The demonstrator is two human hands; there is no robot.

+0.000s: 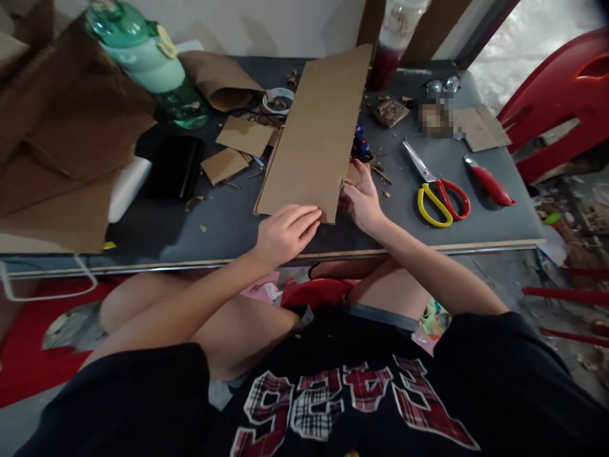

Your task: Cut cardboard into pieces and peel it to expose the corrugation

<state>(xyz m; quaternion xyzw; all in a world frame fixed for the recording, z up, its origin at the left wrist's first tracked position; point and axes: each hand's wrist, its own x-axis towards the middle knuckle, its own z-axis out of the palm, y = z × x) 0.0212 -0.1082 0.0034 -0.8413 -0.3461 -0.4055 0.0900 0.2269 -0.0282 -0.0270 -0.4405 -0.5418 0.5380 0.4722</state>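
A long brown cardboard piece (314,133) tilts above the table in front of me, with a second layer showing along its left edge. My left hand (289,233) grips its near edge, fingers lying over the top and the thumb hidden beneath. At its right edge, my right hand (362,198) is closed with thumb and fingers on the cardboard's side; the fingertips are partly hidden. To the right of that hand lie scissors (435,187) with one yellow and one red handle, blades slightly apart. Beyond them rests a red-handled cutter (490,183).
A green water bottle (157,70), a dark phone-like object (175,168) and a large brown paper bag (61,139) stand left. Cardboard scraps (245,135) and a tape roll (278,101) lie near the middle. A cup of red drink (392,47) stands behind; a red chair (566,114) is right.
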